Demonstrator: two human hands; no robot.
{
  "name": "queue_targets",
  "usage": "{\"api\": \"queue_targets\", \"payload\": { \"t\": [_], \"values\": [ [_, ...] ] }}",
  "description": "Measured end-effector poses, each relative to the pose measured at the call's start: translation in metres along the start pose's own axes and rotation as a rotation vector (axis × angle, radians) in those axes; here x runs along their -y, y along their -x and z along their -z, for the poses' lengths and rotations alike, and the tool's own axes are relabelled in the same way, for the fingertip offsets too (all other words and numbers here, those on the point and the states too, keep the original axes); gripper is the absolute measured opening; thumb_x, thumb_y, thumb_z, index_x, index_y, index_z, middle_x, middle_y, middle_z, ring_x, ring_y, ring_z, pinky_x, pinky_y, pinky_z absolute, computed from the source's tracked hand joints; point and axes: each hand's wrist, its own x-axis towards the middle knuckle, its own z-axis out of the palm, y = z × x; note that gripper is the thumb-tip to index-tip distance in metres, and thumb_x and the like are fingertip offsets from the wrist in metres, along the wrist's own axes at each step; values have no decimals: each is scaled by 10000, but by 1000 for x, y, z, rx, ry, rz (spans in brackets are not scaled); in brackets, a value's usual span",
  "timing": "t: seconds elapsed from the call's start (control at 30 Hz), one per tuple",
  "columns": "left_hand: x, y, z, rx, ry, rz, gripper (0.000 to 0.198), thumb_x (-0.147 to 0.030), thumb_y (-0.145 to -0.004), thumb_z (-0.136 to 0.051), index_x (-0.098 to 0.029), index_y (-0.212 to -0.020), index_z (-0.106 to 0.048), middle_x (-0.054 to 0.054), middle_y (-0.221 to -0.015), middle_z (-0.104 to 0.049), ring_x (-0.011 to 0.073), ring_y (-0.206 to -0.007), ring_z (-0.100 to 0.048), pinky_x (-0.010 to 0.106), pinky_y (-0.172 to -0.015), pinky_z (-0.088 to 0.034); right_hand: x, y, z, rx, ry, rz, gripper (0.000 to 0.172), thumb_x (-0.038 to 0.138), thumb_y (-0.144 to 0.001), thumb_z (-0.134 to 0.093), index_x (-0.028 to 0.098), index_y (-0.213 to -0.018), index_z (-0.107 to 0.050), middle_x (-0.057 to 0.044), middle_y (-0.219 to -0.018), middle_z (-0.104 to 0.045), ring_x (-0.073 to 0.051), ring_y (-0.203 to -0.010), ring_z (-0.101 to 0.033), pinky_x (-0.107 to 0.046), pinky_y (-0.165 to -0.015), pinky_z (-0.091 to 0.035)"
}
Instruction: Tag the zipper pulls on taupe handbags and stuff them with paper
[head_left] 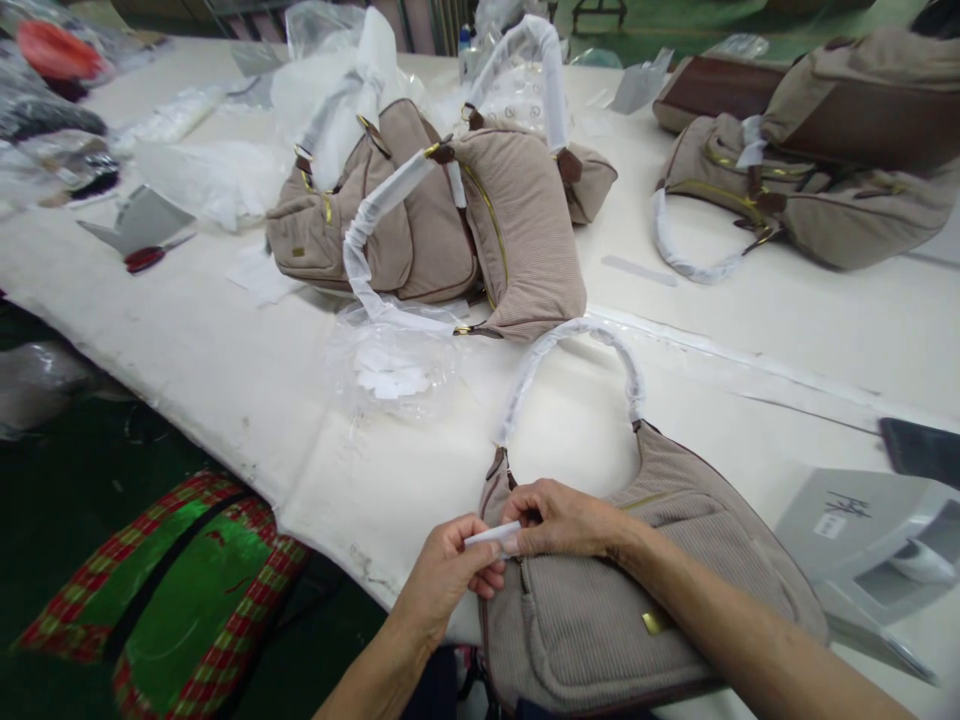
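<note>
A taupe corduroy handbag [600, 610] lies at the table's near edge, its handle [577, 330] wrapped in white tissue and looped away from me. Above the bag's left end, my left hand [454, 570] and my right hand [559, 515] meet. Both are closed on a small folded strip of white paper [493, 535], pinched between thumbs and fingers. Part of the strip is hidden by the fingers. A dark brown tab and zipper sit just behind my right fingers. Low on the bag's front is a small gold plate [655, 623].
More taupe bags [517, 220] are piled ahead, others [825, 170] at the back right. Red-handled scissors [145, 258] lie left. Clear plastic with white slips [394, 370] is near the middle. A grey box [862, 540] stands right; a plaid sack [172, 600] is below the table.
</note>
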Motion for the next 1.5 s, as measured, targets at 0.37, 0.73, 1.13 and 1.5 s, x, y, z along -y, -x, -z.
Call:
{"api": "queue_targets", "payload": {
  "t": [0.37, 0.73, 1.13, 1.5],
  "values": [
    [10, 5, -10, -138, 46, -108, 214, -336, -704, -625, -133, -766, -600, 13, -579, -610, 122, -546, -570, 207, -512, -452, -8, 0, -7, -61, -172, -64, 168, 287, -670, -639, 126, -693, -594, 47, -575, -461, -72, -543, -368, -191, -483, -262],
    [4, 5, -14, -128, -111, -271, 170, -301, -775, -554, -146, -748, -618, -14, -571, -601, 113, -551, -569, 199, -542, -444, -3, 0, -3, 3, -312, -55, 333, 394, -633, -720, 115, -795, -640, 38, -612, -515, -71, -560, -405, -193, -529, -301],
    [5, 1, -19, -172, 37, -230, 348, -325, -750, -591, -199, -1027, -423, -29, -711, -626, 103, -551, -571, 212, -555, -464, -12, -2, 0, -37, -493, -82, 275, 345, -590, -734, 105, -697, -650, 36, -577, -549, -71, -548, -423, -192, -535, -299],
    [6, -8, -15, -216, -40, -169, 98, -236, -706, -560, -142, -684, -571, -21, -525, -577, 108, -504, -556, 190, -477, -434, -12, -3, -9, -149, -261, 27, 195, 303, -674, -649, 111, -683, -623, 43, -560, -485, -72, -529, -392, -189, -492, -288]
  ]
}}
